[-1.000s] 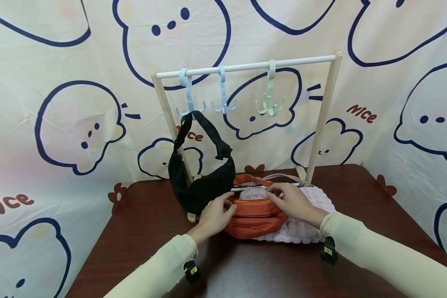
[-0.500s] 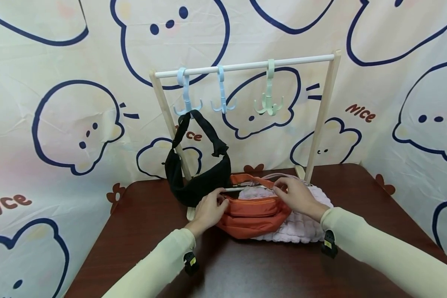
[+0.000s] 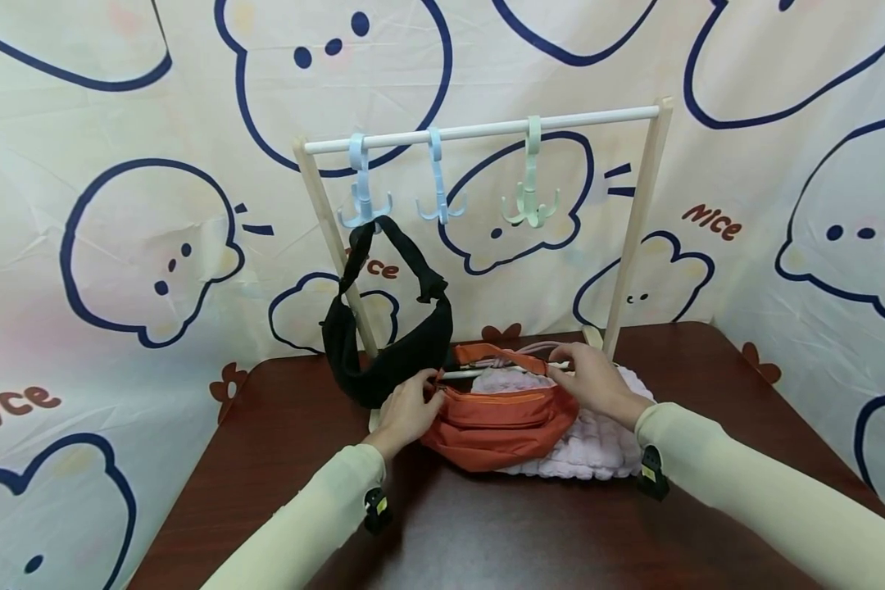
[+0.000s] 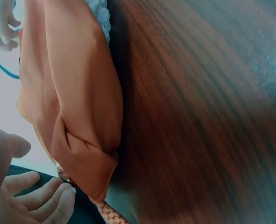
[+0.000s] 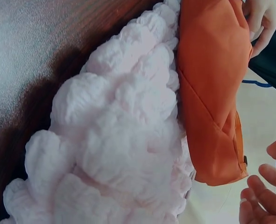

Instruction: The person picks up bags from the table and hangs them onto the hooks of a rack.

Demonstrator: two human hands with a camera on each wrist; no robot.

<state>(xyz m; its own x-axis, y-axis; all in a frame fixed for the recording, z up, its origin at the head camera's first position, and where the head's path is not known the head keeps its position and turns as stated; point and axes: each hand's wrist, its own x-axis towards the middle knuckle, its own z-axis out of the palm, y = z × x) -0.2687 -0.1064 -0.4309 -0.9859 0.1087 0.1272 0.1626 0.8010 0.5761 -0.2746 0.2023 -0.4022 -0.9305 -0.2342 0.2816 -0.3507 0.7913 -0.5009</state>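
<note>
An orange waist bag (image 3: 497, 426) lies on the table, leaning on a pale pink puffy bag (image 3: 597, 442) behind it and to the right. My left hand (image 3: 406, 412) is at the orange bag's left end; in the left wrist view, thumb and fingers of that hand (image 4: 28, 186) are spread beside the bag's corner. My right hand (image 3: 596, 381) is at the other end, by the orange strap (image 3: 512, 357). The right wrist view shows this hand (image 5: 266, 186) with its fingers apart near the orange bag's edge (image 5: 222, 175).
A black waist bag (image 3: 391, 360) hangs by its strap from a blue hook (image 3: 365, 192) at the rack's left. Another blue hook (image 3: 440, 188) and a green hook (image 3: 532, 188) hang from the white bar (image 3: 487, 131). The brown table (image 3: 531, 533) extends in front.
My left hand has moved left and the orange bag's left end has shifted left with it. My right hand has moved slightly right. The black bag appears slightly further left.
</note>
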